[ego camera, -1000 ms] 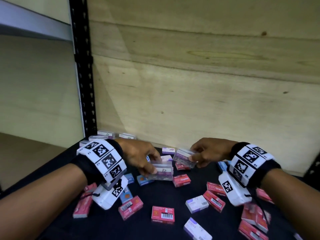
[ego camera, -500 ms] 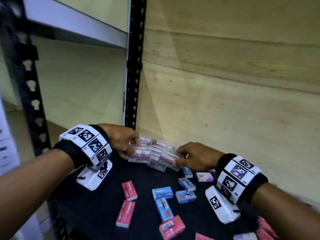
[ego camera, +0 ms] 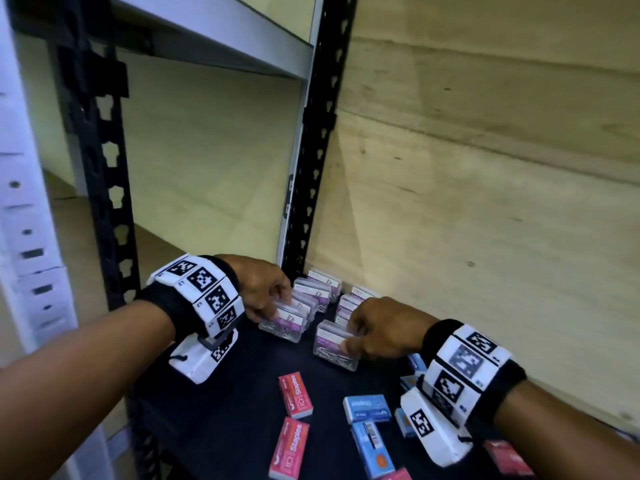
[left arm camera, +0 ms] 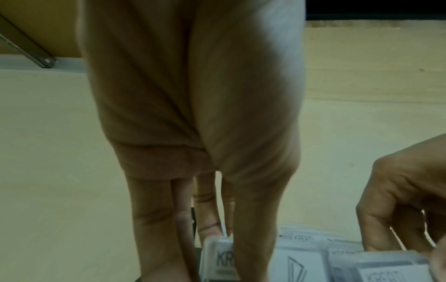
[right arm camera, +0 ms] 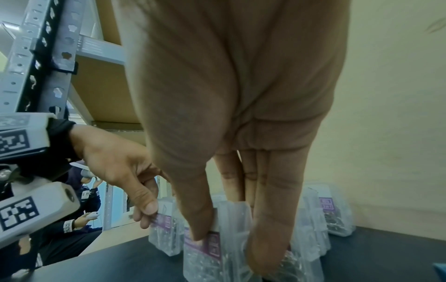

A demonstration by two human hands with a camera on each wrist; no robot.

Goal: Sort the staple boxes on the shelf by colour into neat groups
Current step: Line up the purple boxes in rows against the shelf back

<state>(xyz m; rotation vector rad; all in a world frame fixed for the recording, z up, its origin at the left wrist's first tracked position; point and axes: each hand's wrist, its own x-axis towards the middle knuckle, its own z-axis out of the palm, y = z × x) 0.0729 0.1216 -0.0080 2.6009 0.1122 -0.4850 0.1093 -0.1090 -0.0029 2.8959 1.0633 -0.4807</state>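
Note:
Several clear staple boxes with purple labels (ego camera: 320, 291) stand grouped in the back left corner of the black shelf (ego camera: 249, 393). My left hand (ego camera: 277, 311) grips the front box of the left row (ego camera: 282, 323) from above, thumb and fingers on its sides. My right hand (ego camera: 349, 341) pinches another clear purple box (ego camera: 330, 349) that stands on the shelf at the front of the right row. The right wrist view shows this right hand (right arm camera: 229, 246) with thumb and fingers clamping that box (right arm camera: 212, 253). In the left wrist view my left hand (left arm camera: 217, 238) holds its box (left arm camera: 218, 257).
Two red staple boxes (ego camera: 295, 394) lie nearer the front, with blue boxes (ego camera: 367, 407) to their right. A black perforated upright (ego camera: 311, 168) stands in the corner and a wooden back panel (ego camera: 485, 202) closes the rear. Another shelf board (ego camera: 214, 39) hangs overhead.
Both hands carried clear purple boxes left and back to the corner group and lowered them onto the shelf. The view swung left, so the red and blue boxes now lie nearer me.

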